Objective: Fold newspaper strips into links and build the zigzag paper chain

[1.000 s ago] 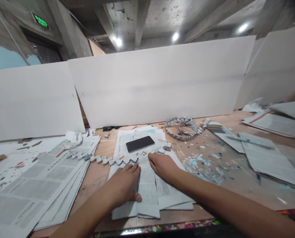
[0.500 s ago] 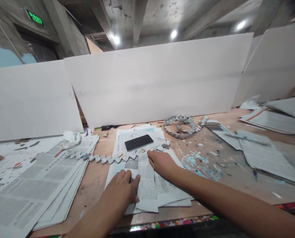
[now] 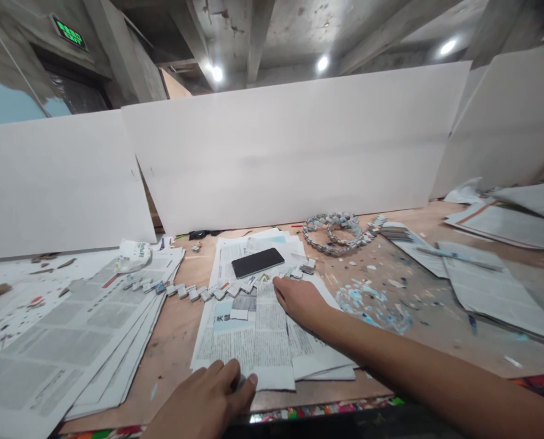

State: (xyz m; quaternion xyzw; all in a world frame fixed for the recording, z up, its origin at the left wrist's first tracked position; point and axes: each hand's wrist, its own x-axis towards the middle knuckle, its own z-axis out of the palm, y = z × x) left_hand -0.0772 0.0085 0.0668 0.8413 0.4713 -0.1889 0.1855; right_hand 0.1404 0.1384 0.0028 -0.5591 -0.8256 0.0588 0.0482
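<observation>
My right hand point(image 3: 301, 301) lies flat, fingers stretched out, on a stack of newspaper sheets point(image 3: 262, 335) in the middle of the wooden table point(image 3: 180, 323). My left hand point(image 3: 208, 396) sits at the near edge of the same stack, its fingers curled onto the bottom of the top sheet. A black phone point(image 3: 257, 263) rests on the far end of the stack. A chain of small folded paper pieces point(image 3: 198, 293) runs across the papers just beyond my right hand.
A pile of newspapers point(image 3: 70, 341) covers the left side and more sheets point(image 3: 486, 280) lie at the right. A ring woven from folded paper point(image 3: 335, 232) lies behind. White boards point(image 3: 290, 146) stand along the table's back. Paper scraps and blue paint flecks point(image 3: 372, 305) dot the wood.
My left hand has slid back along the newspaper from beside my right hand to the sheet's near edge. The right hand has stayed flat in place.
</observation>
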